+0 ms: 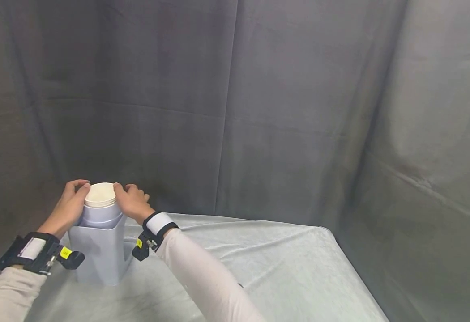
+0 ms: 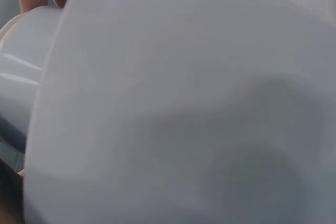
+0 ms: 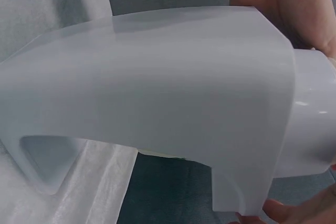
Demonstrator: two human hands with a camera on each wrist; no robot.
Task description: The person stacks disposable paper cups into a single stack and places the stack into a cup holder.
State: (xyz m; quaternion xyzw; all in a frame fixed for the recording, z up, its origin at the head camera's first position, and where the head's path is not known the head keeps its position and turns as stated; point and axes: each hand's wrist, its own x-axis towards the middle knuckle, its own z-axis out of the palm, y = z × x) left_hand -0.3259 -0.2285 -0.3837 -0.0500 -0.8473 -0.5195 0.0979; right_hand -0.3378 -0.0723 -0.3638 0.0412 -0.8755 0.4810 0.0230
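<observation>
A stack of white paper cups [image 1: 100,195] sits in the round top of a pale plastic cup holder [image 1: 97,255], which stands upright on the cloth. My left hand [image 1: 69,206] holds the left side of the stack, its thumb by the rim. From the right, my right hand [image 1: 132,203] holds the opposite side, thumb at the rim and the other fingers behind. The holder's smooth wall [image 2: 173,77] fills most of the left wrist view. Seen from the right wrist, the holder's body [image 3: 157,82] lies across the picture with its round collar [image 3: 310,114] at the right.
Pale wrinkled cloth [image 1: 283,264] covers the table, whose far edge drops off behind the holder. Grey curtains [image 1: 291,112] hang at the back and on both sides. A loop-shaped opening [image 3: 50,161] shows near the holder's base.
</observation>
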